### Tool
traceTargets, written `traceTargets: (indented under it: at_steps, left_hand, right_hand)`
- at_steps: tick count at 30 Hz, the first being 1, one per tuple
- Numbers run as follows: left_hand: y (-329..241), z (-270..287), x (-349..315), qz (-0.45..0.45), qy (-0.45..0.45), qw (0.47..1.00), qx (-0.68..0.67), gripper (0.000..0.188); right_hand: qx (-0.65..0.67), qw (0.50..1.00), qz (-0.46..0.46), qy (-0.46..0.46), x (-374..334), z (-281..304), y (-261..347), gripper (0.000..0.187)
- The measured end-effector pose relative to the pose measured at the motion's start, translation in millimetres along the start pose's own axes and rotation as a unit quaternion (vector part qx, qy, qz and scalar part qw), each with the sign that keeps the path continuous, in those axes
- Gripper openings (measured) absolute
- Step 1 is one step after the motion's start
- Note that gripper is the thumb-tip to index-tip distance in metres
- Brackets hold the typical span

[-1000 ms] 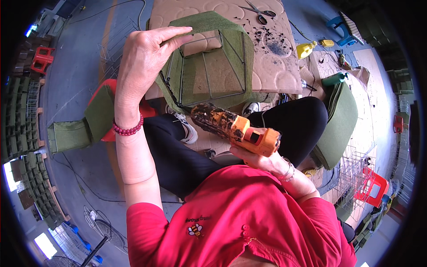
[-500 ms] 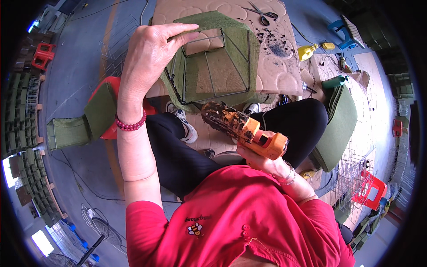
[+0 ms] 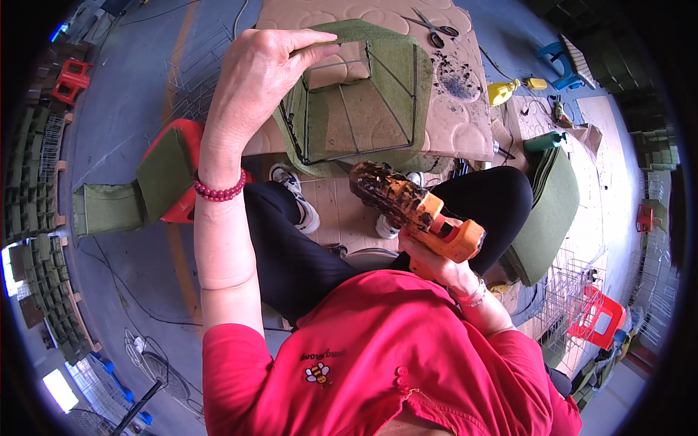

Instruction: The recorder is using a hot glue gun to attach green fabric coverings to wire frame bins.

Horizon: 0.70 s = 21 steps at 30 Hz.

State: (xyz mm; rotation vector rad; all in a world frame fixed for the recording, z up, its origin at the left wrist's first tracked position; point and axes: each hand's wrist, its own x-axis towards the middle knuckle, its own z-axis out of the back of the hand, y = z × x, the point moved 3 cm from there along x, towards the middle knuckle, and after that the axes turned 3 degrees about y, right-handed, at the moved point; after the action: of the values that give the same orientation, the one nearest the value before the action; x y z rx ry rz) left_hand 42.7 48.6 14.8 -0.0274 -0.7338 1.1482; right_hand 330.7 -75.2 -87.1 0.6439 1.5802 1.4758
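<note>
My left hand reaches up and pinches, thumb against fingers, the far-left part of a dark wire frame lying on a green felt sheet. The felt has a cut-out opening near its far end, and dark glue marks the frame's left side. In my right hand is an orange glue gun, its front half caked with dark residue. Its nozzle end points up and left, apart from the felt's near edge. The exact contact under my left fingertips is hidden.
A cardboard-covered table carries black scissors and dark crumbs. Stacked green felt sheets lie to the right, below a green bottle. A yellow bottle stands beyond. Felt drapes a red stool at left; wire racks are at lower right.
The glue gun in my right hand has drawn back to the right, away from the frame's near-left corner. The frame and felt have shifted slightly right, with my left hand still pinching.
</note>
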Motion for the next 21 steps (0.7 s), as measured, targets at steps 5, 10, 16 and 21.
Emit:
traceTargets:
  at_steps: [5,10,16,21]
  left_hand:
    - [1,0,1,-0.018,-0.004,1.0,0.015,0.021]
    - [4,-2,2,-0.015,-0.004,1.0,0.01,0.021]
    - [4,-3,3,-0.031,-0.013,0.999,0.027,0.021]
    - [4,-3,3,-0.014,-0.009,1.0,0.016,0.022]
  right_hand:
    - [0.013,1.0,-0.024,0.0,-2,2,-3,0.018]
    - [0.013,0.997,0.065,-0.028,2,-4,-2,0.015]
    - [0.047,0.998,-0.052,0.002,2,-7,3,0.014]
    - [0.032,0.999,-0.007,0.012,-1,1,-20,0.014]
